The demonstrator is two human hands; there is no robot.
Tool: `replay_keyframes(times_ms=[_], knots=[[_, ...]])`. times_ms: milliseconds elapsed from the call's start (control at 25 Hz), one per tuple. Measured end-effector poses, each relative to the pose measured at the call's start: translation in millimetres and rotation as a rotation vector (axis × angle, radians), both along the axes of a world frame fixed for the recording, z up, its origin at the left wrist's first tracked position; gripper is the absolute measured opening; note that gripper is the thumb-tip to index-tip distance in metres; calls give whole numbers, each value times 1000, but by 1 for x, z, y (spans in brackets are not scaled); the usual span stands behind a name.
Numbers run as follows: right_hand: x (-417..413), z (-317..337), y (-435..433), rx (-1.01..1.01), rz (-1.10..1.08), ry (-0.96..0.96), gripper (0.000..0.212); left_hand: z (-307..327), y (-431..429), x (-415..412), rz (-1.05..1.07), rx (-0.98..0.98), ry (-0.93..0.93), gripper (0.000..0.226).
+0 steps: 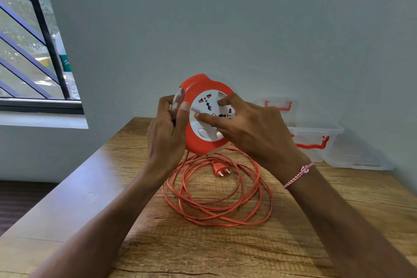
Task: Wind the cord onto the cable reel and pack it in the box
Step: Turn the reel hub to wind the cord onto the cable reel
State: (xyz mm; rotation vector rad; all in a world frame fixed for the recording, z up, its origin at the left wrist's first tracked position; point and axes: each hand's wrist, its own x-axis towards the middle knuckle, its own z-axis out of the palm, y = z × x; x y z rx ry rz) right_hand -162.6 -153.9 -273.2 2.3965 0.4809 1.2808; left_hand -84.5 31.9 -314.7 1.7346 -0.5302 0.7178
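An orange cable reel (198, 142) with a white socket face is held upright above the wooden table (180, 250). My left hand (168, 133) grips its left rim, thumb on the front. My right hand (246, 128) rests on the white face, fingers pressed against the centre dial. The orange cord (216, 205) hangs from the reel's underside and lies in several loose loops on the table below. Its orange two-pin plug (221, 169) lies inside the loops.
A clear plastic box (316, 142) with red latches stands at the back right against the wall, its lid (279, 106) leaning behind it. A barred window (33, 52) is at the left. The table's left edge drops to the floor.
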Motion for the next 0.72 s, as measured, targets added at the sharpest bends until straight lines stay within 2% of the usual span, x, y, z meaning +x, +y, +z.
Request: replay_keyframes(times_ms=[120, 360, 560, 640, 720], knots=[[2, -3, 5, 109, 53, -28, 53, -1, -2, -2, 6, 12, -22, 45], [9, -12, 20, 497, 47, -38, 62, -6, -7, -6, 50, 90, -69, 57], [14, -20, 24, 855, 93, 121, 57, -8, -8, -5, -5, 56, -16, 53], [13, -17, 21, 857, 116, 127, 54, -7, -8, -4, -25, 37, 5, 50], [11, -13, 14, 676, 133, 97, 50, -6, -6, -2, -19, 20, 23, 50]])
